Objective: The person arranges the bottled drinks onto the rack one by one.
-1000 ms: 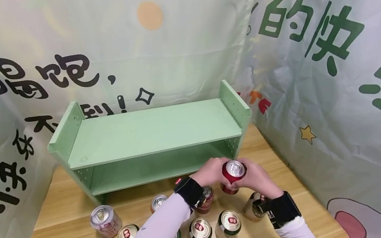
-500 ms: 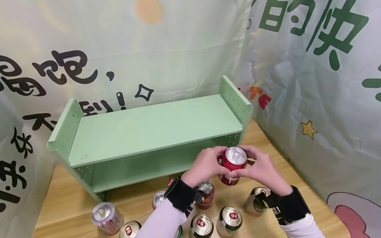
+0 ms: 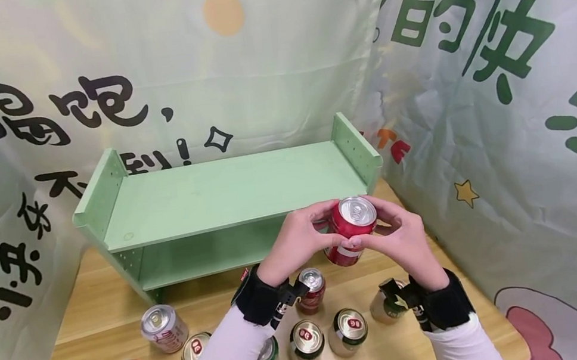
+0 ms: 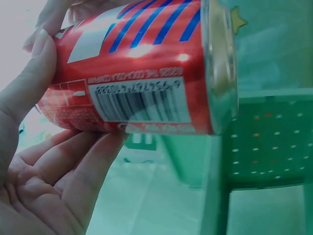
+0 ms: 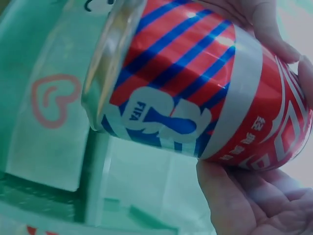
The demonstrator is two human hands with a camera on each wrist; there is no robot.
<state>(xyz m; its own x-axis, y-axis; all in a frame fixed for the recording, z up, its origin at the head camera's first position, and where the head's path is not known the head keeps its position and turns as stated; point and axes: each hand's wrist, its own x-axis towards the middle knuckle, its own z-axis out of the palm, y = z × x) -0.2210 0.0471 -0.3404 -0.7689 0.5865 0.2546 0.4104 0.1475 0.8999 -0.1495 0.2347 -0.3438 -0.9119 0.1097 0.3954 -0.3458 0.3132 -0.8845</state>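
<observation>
Lower ctr-right of head view, our L hand (image 3: 296,240) & R hand (image 3: 405,236) grip a smooth, cylindrical metal can (image 3: 351,229): glossy red, blue-striped, w/ silver lid (image 3: 357,212).

Your left hand (image 3: 296,240) and right hand (image 3: 404,244) hold a red can (image 3: 349,228) right of center. A green shelf (image 3: 235,189) stands mid-frame.

The bare left hand (image 3: 301,241) and bare right hand (image 3: 403,241) are raised together above the pale wooden table (image 3: 79,326), toward its right edge. Fingers are curved in a two-handed grip, thumb tips close. White-sleeved forearms (image 3: 229,355) angle inward.
</observation>
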